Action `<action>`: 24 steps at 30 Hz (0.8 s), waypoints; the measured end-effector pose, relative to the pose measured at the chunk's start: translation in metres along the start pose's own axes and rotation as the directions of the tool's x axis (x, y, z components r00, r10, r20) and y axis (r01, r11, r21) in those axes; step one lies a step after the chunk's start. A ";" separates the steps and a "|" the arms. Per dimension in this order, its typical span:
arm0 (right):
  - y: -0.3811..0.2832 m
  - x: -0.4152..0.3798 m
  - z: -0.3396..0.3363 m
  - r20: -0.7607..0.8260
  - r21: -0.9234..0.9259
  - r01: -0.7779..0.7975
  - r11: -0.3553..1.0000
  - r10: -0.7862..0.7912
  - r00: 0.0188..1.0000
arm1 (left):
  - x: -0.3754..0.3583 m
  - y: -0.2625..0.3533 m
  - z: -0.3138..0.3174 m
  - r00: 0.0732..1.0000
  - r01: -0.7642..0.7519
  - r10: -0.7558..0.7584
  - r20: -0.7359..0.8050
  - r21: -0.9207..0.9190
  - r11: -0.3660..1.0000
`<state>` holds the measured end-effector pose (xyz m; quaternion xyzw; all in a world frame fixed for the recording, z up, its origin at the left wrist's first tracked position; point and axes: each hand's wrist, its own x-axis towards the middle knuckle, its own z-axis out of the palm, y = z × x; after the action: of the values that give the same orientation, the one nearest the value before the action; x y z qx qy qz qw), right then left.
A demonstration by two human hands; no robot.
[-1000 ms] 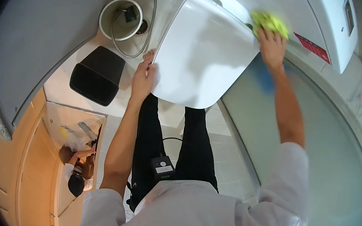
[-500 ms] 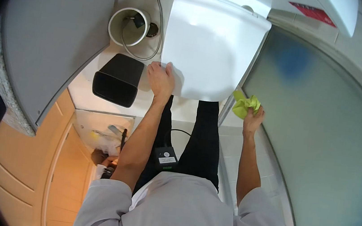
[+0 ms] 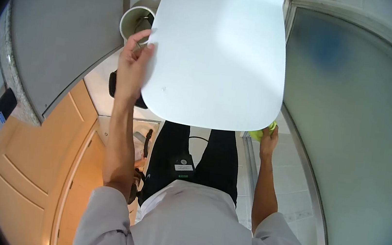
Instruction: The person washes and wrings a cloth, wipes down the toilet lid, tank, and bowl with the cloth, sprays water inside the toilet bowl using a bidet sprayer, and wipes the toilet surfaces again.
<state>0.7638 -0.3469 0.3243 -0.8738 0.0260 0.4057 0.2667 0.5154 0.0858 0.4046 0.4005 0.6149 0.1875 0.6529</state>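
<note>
A white toilet lid (image 3: pixel 216 56) fills the upper middle of the head view, raised toward the camera. My left hand (image 3: pixel 133 66) is at its left edge, thumb and fingers along the rim, gripping it there. My right hand (image 3: pixel 268 140) is low at the lid's right front corner, its fingers closed round a yellow-green cloth (image 3: pixel 256 134). The lid hides part of that cloth and whatever lies beneath.
A pale round bin (image 3: pixel 126 22) with a dark object inside stands left of the lid. Below it a black bin (image 3: pixel 112 84) is mostly covered by my left arm. A grey panel (image 3: pixel 67 18) is at left, a frosted glass panel (image 3: pixel 350 141) at right, a wooden door (image 3: pixel 19 164) lower left.
The lid has swung up and looks larger, covering more of the black bin. My left hand has moved up and left with its edge. The right hand and cloth are now partly behind the lid.
</note>
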 end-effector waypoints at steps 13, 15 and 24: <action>-0.020 0.018 0.031 0.194 0.061 0.264 0.963 -0.271 0.943 | 0.054 0.086 -0.027 0.923 -0.307 0.373 0.097 -0.401 0.863; -0.033 0.016 0.033 0.196 0.062 0.263 0.963 -0.270 0.943 | 0.082 0.087 -0.036 0.883 -0.403 0.463 0.073 -0.386 0.830; -0.042 0.014 0.036 0.283 0.417 -0.100 0.903 -0.025 0.959 | 0.135 0.141 -0.003 0.488 -0.663 0.850 -0.201 0.547 0.510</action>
<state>0.7592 -0.2915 0.3137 -0.7268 0.0930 0.5153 0.4445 0.5712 0.2722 0.4224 0.7027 0.5225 0.4189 0.2403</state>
